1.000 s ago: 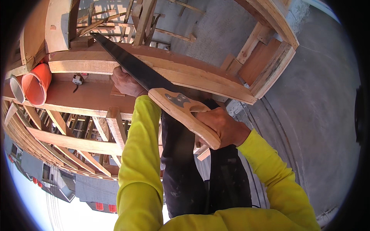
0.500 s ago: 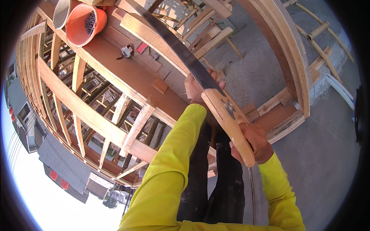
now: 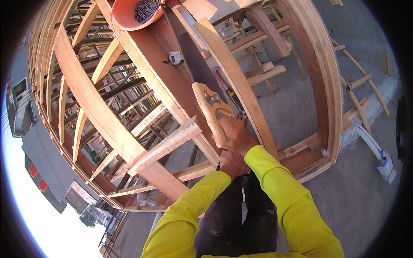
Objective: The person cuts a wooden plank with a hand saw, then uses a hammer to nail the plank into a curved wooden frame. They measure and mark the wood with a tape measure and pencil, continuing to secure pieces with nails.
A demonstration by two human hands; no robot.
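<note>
A handsaw (image 3: 209, 103) with a dark blade and a pale wooden handle points away from me toward the upper left. My right hand (image 3: 235, 132) is closed round its handle. Just below, close to the right wrist, is my left hand (image 3: 232, 164); its fingers are mostly hidden, so what they hold, if anything, does not show. Beyond the handle, beside the blade, a pink-and-black slim tool (image 3: 230, 89) lies along a wooden beam. A white tape measure (image 3: 174, 57) rests on the brown board left of the blade.
An orange bucket (image 3: 124, 22) of nails (image 3: 146, 10) stands at the far left. Curved wooden ribs (image 3: 92, 101) spread on the left, and a short rough beam (image 3: 165, 144) juts out near my left arm. A curved laminated frame (image 3: 329, 86) rises on the right, with bamboo poles (image 3: 359, 81) beyond.
My right hand has carried the saw leftward. My left hand has come away from beside the blade, back toward my right wrist. The view has shifted, bringing the bucket farther right.
</note>
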